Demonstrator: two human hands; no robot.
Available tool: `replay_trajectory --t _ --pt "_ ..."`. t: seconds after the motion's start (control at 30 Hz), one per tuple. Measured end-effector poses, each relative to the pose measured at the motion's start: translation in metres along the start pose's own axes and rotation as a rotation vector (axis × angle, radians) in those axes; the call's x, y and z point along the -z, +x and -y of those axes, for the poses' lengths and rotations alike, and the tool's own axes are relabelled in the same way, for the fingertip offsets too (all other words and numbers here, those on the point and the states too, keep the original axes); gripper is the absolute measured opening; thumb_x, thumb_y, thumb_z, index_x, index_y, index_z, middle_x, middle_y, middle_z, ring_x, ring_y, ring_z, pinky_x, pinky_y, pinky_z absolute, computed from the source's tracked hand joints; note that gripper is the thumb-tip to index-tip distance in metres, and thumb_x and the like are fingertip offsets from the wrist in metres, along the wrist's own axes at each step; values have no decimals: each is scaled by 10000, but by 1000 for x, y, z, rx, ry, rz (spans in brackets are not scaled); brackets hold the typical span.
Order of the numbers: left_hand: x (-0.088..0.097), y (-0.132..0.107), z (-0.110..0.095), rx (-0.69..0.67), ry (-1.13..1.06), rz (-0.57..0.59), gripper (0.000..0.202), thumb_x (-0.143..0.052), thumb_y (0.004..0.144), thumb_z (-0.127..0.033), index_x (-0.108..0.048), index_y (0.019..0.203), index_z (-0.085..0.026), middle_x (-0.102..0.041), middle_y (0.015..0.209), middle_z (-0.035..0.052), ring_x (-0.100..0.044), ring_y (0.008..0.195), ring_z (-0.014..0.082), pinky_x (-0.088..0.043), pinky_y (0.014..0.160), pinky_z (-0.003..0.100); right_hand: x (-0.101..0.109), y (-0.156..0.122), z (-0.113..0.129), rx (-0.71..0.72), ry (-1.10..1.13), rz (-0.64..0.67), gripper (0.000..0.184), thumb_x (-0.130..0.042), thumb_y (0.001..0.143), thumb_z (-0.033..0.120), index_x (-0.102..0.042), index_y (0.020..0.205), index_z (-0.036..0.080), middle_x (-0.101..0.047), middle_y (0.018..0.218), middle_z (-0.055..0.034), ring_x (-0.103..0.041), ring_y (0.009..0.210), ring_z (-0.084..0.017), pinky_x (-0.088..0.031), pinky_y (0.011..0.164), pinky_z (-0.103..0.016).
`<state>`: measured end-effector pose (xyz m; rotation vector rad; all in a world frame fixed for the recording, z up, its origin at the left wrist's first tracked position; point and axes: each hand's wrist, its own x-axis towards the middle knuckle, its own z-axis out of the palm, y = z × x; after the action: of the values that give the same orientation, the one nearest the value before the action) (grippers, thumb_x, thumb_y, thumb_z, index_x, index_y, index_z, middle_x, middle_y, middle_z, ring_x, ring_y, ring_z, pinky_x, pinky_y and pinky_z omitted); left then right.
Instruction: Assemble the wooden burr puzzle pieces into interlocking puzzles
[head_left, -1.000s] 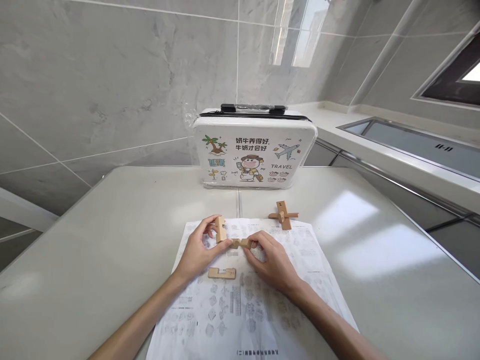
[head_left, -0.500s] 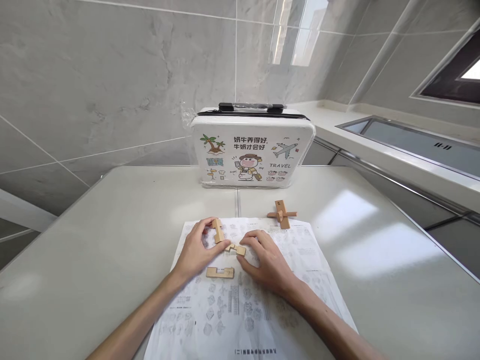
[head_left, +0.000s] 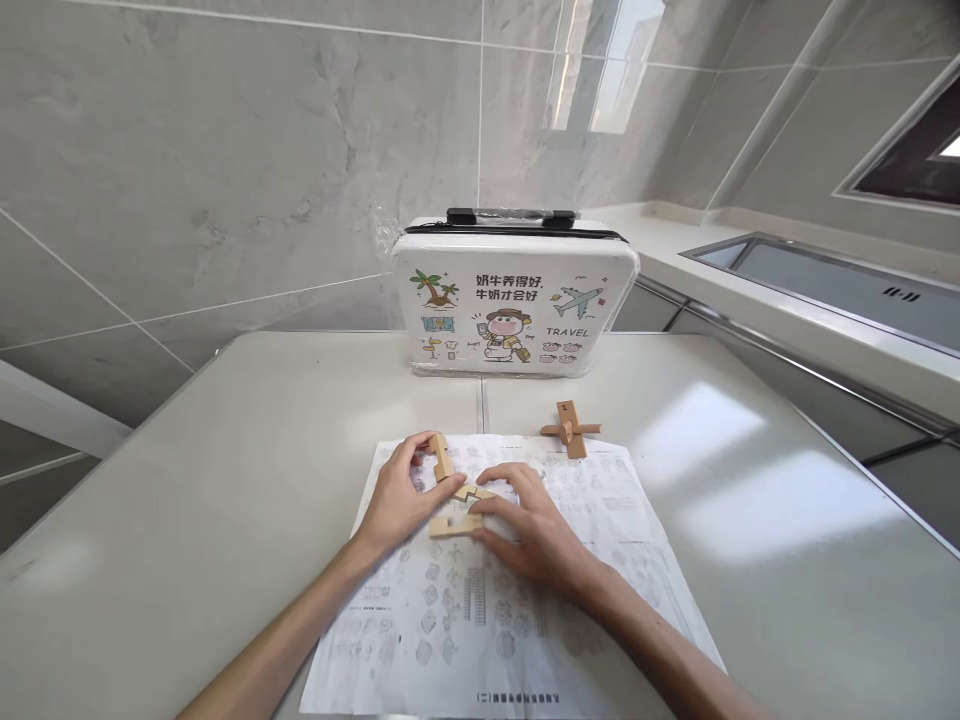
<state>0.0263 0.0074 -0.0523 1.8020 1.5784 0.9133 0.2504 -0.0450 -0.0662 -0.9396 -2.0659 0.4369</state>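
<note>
My left hand (head_left: 405,492) is closed around an upper notched wooden puzzle piece (head_left: 443,458), which is tilted up between its fingers. Its thumb reaches down to the end of a middle notched piece (head_left: 469,493) between my two hands. A lower notched piece (head_left: 450,527) is pinched at its right end by the thumb and finger of my right hand (head_left: 531,527). The right fingers partly cover the right ends of the middle and lower pieces. Under both hands lies a printed sheet (head_left: 405,620) with small diagrams.
Beyond my right hand, a darker wooden assembly of crossed pieces (head_left: 571,430) sits by the sheet's far edge. A white cartoon-printed case (head_left: 517,300) stands upright at the back of the white table (head_left: 187,480). A counter with a sink (head_left: 840,285) is on the right.
My right hand has left the middle piece and taken hold of the lower one, which has shifted up closer to the others. My left hand keeps its piece. The view has shifted slightly.
</note>
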Motion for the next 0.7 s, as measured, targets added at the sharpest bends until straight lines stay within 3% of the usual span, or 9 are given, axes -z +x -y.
replay_trajectory --t 0.13,0.23,0.5,0.7 --pt "7 2 2 28 62 -61 563 -822 771 -537 -599 1204 -253 -704 1199 66 -649 1034 284 -553 910 456 6 0 -14 -206 77 -125 107 -630 1028 231 -659 1127 260 -618 1217 -106 -605 1168 -284 -535 997 -492" --pt "15 2 1 -76 111 -74 473 -816 779 -535 -576 1067 -247 -676 1183 66 -636 1085 291 -539 949 468 6 -1 -24 -288 91 -189 68 -619 1036 264 -649 1095 255 -636 1177 -95 -630 1130 -277 -545 991 -480" --pt "20 -11 -9 -406 331 103 569 -863 681 -593 -489 931 -244 -594 1282 117 -523 1269 369 -514 999 518 -2 -5 -34 -328 8 -172 82 -599 1046 328 -630 1049 251 -656 1152 -96 -651 1097 -289 -558 963 -485" --pt "17 -15 -8 -463 387 126 585 -887 636 -550 -487 932 -241 -586 1287 132 -514 1281 392 -508 1023 551 -1 -4 -30 -340 27 -141 69 -608 1040 317 -612 1024 250 -648 1130 -98 -637 1089 -288 -548 950 -485"
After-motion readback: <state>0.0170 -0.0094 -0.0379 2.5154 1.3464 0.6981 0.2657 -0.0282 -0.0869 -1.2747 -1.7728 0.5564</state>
